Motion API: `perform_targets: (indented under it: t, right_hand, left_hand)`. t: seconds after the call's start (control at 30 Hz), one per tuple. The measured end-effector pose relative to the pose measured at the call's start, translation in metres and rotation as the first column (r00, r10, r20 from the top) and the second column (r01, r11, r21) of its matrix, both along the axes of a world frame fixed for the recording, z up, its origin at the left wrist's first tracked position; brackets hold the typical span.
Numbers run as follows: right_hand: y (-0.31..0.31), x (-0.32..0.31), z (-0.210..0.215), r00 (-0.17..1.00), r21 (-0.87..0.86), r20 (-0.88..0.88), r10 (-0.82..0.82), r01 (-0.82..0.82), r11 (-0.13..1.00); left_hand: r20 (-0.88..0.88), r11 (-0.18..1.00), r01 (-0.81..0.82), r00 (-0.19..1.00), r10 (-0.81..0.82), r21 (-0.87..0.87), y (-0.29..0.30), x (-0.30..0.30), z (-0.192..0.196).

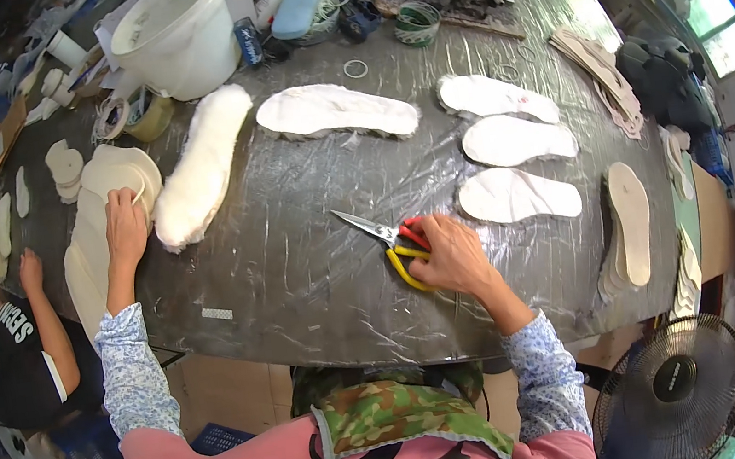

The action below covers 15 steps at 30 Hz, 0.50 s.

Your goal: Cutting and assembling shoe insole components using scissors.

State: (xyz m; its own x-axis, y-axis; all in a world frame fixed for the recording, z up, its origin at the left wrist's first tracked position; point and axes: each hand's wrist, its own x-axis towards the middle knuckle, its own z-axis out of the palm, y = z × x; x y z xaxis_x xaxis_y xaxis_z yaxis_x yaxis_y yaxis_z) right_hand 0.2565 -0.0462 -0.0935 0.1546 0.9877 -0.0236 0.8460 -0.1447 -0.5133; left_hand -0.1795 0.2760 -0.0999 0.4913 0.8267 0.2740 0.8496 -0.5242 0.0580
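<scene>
The right grip (449,251) is closed around the handles of the scissors (377,231), red and yellow, which are just above the middle of the dark surface (298,266), with the blades pointing to the upper left. The left grip (127,229) touches the pile of cream insoles (96,230) at the left side; I cannot tell whether its fingers are closed on one. Just beside it lies a fluffy insole (204,167). Three white insoles (518,138) lie in a column farther right.
</scene>
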Motion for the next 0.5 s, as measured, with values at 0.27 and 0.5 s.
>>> perform_targets:
  t: [0.27,0.5]
  right_hand:
    - [0.062,0.057,0.019,0.976,0.202,-0.117,-0.184,0.204,0.958]
    - [0.219,0.126,-0.001,0.978,0.274,0.197,-0.069,0.012,0.962]
  left_hand:
    - [0.281,0.916,-0.226,0.950,0.133,0.331,0.032,-0.032,0.038]
    - [0.173,0.715,-0.185,0.981,0.091,0.674,0.033,-0.056,0.148]
